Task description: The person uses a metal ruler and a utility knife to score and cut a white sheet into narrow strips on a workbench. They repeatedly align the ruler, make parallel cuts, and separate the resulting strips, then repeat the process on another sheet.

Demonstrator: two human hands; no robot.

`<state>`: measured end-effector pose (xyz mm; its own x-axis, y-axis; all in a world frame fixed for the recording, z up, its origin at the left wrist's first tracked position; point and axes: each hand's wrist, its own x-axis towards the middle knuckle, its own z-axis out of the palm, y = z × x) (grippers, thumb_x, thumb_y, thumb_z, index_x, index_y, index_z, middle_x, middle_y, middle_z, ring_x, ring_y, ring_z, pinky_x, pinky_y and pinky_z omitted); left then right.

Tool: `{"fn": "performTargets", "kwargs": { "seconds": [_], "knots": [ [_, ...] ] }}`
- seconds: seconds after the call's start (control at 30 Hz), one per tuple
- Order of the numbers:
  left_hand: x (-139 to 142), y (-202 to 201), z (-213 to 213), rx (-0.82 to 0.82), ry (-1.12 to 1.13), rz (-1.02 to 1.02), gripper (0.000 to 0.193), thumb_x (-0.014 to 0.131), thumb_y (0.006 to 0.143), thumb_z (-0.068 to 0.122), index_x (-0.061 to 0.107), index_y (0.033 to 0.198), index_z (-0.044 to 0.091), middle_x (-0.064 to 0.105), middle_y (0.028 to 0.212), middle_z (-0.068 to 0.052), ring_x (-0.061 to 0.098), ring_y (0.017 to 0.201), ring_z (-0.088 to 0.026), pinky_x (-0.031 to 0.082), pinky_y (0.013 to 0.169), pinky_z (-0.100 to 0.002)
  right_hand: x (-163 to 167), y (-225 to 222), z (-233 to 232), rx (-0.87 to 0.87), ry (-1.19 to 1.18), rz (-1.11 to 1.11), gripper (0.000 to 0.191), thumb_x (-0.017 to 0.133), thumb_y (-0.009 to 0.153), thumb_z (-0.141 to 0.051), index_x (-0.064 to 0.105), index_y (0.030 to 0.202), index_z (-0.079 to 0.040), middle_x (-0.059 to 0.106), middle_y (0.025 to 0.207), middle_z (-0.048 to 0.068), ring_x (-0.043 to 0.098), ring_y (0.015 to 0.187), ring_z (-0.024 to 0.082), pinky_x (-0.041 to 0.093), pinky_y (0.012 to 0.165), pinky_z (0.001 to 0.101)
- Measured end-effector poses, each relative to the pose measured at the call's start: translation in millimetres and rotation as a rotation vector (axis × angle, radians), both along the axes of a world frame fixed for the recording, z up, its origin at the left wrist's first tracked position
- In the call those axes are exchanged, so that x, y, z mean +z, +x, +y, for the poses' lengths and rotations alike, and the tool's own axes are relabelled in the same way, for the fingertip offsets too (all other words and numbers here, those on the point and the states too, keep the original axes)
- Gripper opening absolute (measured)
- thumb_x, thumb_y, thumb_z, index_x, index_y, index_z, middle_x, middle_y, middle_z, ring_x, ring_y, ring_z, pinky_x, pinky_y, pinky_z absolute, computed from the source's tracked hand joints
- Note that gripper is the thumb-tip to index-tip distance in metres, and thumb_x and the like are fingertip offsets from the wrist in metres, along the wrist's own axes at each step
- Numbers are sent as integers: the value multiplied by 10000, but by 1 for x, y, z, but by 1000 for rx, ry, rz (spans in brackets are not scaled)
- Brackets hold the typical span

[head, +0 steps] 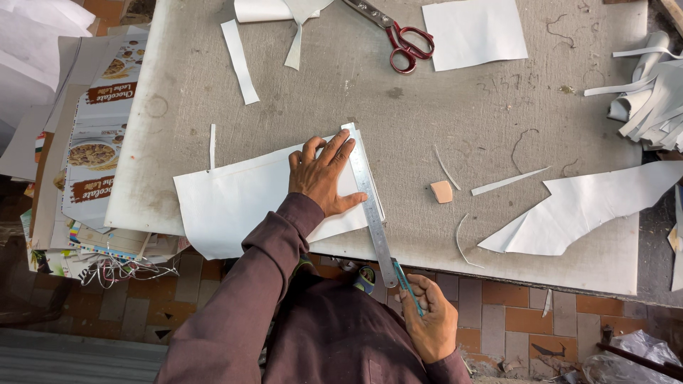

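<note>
The white sheet (pixel 235 199) lies at the near edge of the grey worktable (pixel 455 107), its lower left corner hanging past the rim. I see my left hand (pixel 321 178) spread flat on it, fingers open and pressing, thumb against the steel ruler (pixel 370 203), which I judge pins both sheet and ruler so the straight edge cannot slide. The ruler runs along the sheet's right edge and sticks out over the table rim toward me. My right hand (pixel 427 320) is closed around a slim teal-handled knife or pen (pixel 408 286), tip near the ruler's near end, below the table edge. Around: red-handled scissors (pixel 402 35) at the far side, a white offcut (pixel 583 210) to the right, thin paper strips (pixel 238 60), a small tan piece (pixel 442 191). Nothing blocks the ruler's line.
</note>
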<state>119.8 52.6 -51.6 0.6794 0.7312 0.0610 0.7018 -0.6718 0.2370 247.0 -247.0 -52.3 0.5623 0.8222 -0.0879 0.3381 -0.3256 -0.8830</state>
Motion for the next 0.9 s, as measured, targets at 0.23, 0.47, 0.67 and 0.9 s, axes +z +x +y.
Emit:
{"fn": "performTargets", "kwargs": {
  "seconds": [0.23,0.47,0.67,0.9],
  "knots": [
    [-6,1,7,-5,-3,16,1173,730,598,830,437,1545,201,310,1647,52,329,1320,-283,330,989,-507,-1,28,21,-30,-64,-129,268,735,887,-144,709,1131,-35,688,724,-24,566,559,32,477,465,191],
    [1,3,7,12,-27,25,1160,764,587,806,447,1518,190,327,1631,48,319,1334,-284,328,998,-514,22,52,113,112,30,-207,346,695,891,-180,650,1203,-39,661,683,-23,633,588,60,525,536,260],
    [9,6,9,52,-80,68,1170,825,541,723,413,1520,232,297,1617,70,300,1353,-278,323,1044,-495,21,47,209,244,122,-371,330,697,871,-129,684,1191,-49,572,668,53,555,558,153,490,557,323],
    [15,3,14,53,-112,48,1148,846,553,690,411,1520,249,299,1613,110,305,1361,-275,353,1015,-482,13,45,256,318,194,-421,341,685,866,-125,713,1190,-21,711,816,125,691,660,216,557,643,354]
  ]
}}
